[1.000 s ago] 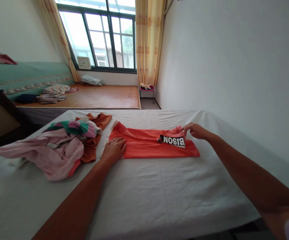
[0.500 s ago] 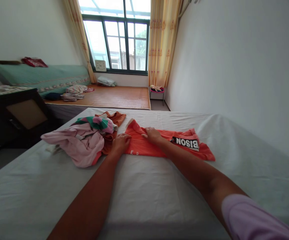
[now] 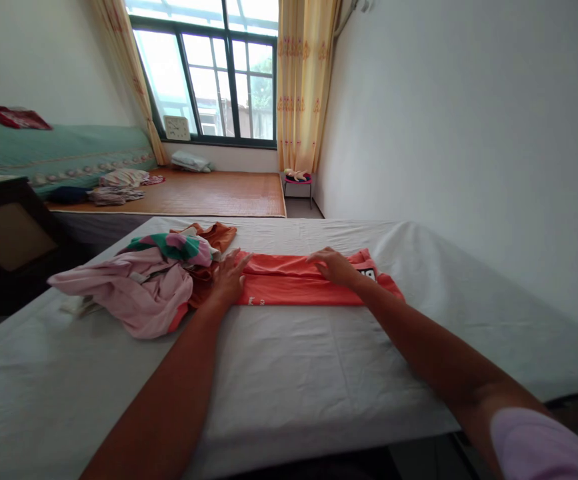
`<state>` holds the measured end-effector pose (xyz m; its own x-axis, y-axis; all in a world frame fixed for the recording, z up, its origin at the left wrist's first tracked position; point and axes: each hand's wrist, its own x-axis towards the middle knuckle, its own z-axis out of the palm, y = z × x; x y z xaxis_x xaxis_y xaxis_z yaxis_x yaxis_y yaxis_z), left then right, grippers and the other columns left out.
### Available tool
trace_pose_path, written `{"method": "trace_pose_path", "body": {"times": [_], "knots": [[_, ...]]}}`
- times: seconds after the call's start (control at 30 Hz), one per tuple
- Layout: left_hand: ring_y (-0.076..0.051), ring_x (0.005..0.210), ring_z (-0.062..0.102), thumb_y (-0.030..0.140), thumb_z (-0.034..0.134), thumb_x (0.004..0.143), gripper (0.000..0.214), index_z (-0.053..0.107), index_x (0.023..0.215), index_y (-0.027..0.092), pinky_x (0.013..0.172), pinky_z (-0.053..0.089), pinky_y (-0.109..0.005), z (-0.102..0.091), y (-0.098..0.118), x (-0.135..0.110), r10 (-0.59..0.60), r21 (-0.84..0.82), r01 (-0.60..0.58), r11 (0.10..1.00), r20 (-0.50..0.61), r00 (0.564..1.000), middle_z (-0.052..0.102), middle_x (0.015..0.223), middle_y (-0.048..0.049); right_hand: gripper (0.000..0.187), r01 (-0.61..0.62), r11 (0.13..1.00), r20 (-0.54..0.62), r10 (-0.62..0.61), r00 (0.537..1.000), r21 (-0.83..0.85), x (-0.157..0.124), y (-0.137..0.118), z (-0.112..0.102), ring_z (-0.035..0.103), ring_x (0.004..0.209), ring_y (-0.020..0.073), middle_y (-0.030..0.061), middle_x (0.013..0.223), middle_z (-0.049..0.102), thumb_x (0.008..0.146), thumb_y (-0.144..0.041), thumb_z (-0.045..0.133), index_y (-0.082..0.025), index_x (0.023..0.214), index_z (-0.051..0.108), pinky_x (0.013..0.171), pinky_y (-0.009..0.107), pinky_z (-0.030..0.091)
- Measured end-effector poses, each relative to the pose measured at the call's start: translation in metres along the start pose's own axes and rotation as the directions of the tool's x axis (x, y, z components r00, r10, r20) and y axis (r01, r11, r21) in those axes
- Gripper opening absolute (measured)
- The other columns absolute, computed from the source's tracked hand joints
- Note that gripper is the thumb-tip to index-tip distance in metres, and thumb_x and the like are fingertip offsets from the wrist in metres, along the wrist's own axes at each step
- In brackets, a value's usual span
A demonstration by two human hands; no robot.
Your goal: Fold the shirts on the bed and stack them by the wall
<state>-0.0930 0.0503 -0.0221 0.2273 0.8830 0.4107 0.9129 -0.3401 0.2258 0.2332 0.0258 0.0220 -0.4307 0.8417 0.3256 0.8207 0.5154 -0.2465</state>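
Note:
An orange-red shirt (image 3: pixel 289 287) lies folded into a long narrow strip across a white-sheeted bed (image 3: pixel 319 373). My left hand (image 3: pixel 229 275) rests flat on its left end, fingers stretched out. My right hand (image 3: pixel 336 265) lies flat on the strip's far edge toward the right, fingers spread, covering most of the black and white lettering. Neither hand grips anything.
A heap of clothes (image 3: pixel 139 283), pink, green and rust-coloured, sits just left of the shirt, touching it. A white wall (image 3: pixel 469 147) runs along the bed's right side. Beyond are a wooden platform (image 3: pixel 193 193) with more clothes, a window and a small stool (image 3: pixel 299 180).
The shirt's far half has been folded over, making a narrower strip. My right hand slid from the shirt's left part to its right part. My left hand opened flat.

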Motion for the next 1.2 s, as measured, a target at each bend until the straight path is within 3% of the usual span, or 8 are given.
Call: {"method": "trace_pose_path", "body": {"times": [0.13,0.2,0.37,0.57,0.73,0.83,1.07,1.2], "knots": [[-0.028,0.136,0.035,0.022,0.042,0.088,0.045,0.058,0.129,0.03,0.11,0.033,-0.047,0.003,-0.002,0.004,0.03,0.038,-0.031,0.999,0.026,0.999,0.04,0.148,-0.0045,0.038,-0.47,0.859,-0.09,0.462,0.882,-0.203,-0.042,0.071,-0.033,0.055,0.113,0.0273,0.0126,0.122,0.065,0.083,-0.035,0.062,-0.018,0.116,0.066,0.097,0.04,0.043],[-0.026,0.132,0.04,0.026,0.037,0.092,0.045,0.054,0.133,0.027,0.107,0.037,-0.044,0.006,-0.005,0.008,0.0,0.006,0.0,1.0,0.025,1.0,0.044,0.146,-0.0062,0.042,-0.528,0.832,0.002,0.536,0.844,-0.168,-0.061,0.094,-0.038,0.06,0.106,0.0268,0.0108,0.115,0.068,0.076,-0.039,0.069,-0.019,0.113,0.067,0.09,0.036,0.046],[-0.022,0.126,0.048,0.02,0.033,0.091,0.05,0.048,0.139,0.02,0.107,0.038,-0.038,0.012,-0.016,0.017,-0.065,-0.118,0.064,0.991,-0.009,0.998,0.054,0.136,-0.0089,0.035,-0.501,0.865,0.044,0.5,0.865,0.009,-0.078,0.107,-0.035,0.066,0.086,0.0233,0.0041,0.095,0.072,0.067,-0.026,0.071,-0.02,0.101,0.071,0.079,0.032,0.05],[-0.023,0.123,0.049,0.023,0.039,0.086,0.051,0.053,0.134,0.014,0.11,0.035,-0.039,0.006,-0.018,0.019,-0.083,-0.145,0.07,0.987,-0.083,0.993,0.06,0.126,-0.012,0.013,-0.16,0.884,-0.499,0.388,0.775,0.439,-0.082,0.098,-0.057,0.063,0.095,0.0219,0.0063,0.098,0.069,0.077,-0.026,0.056,-0.021,0.085,0.064,0.088,0.036,0.049],[-0.023,0.111,0.057,0.027,0.043,0.084,0.051,0.055,0.133,0.016,0.1,0.044,-0.037,0.005,-0.019,0.021,-0.126,-0.228,0.116,0.967,-0.028,0.992,0.065,0.117,-0.0098,0.009,-0.228,0.733,-0.072,0.353,0.933,0.641,-0.107,0.102,-0.063,0.063,0.078,0.0188,0.003,0.077,0.067,0.069,-0.028,0.058,-0.02,0.07,0.061,0.078,0.033,0.051],[-0.021,0.092,0.062,0.035,0.045,0.085,0.051,0.058,0.13,0.015,0.086,0.048,-0.032,0.007,-0.021,0.024,-0.227,-0.275,0.217,0.937,-0.004,0.974,0.069,0.104,-0.009,0.013,-0.356,0.73,0.186,0.306,0.934,0.584,-0.112,0.106,-0.058,0.062,0.075,0.0175,0.0019,0.074,0.067,0.069,-0.026,0.055,-0.018,0.072,0.065,0.076,0.03,0.05],[-0.017,0.072,0.061,0.035,0.043,0.083,0.046,0.069,0.115,0.015,0.07,0.047,-0.026,-0.01,-0.011,0.028,-0.265,-0.314,0.203,0.927,-0.168,0.949,0.07,0.081,-0.0035,0.051,-0.442,0.727,0.224,0.383,0.896,0.526,-0.109,0.109,-0.049,0.061,0.066,0.0167,0.0055,0.069,0.068,0.084,-0.061,0.045,-0.015,0.074,0.065,0.069,0.029,0.048],[-0.023,0.084,0.063,0.029,0.048,0.076,0.036,0.075,0.099,0.019,0.077,0.048,-0.031,-0.02,-0.012,0.024,-0.271,-0.104,0.259,0.96,-0.114,0.956,0.07,0.085,-0.0068,0.042,-0.483,0.855,0.076,0.477,0.875,0.192,-0.108,0.108,-0.046,0.062,0.067,0.0179,0.0049,0.068,0.069,0.087,-0.054,0.048,-0.018,0.076,0.066,0.066,0.027,0.044]]}}
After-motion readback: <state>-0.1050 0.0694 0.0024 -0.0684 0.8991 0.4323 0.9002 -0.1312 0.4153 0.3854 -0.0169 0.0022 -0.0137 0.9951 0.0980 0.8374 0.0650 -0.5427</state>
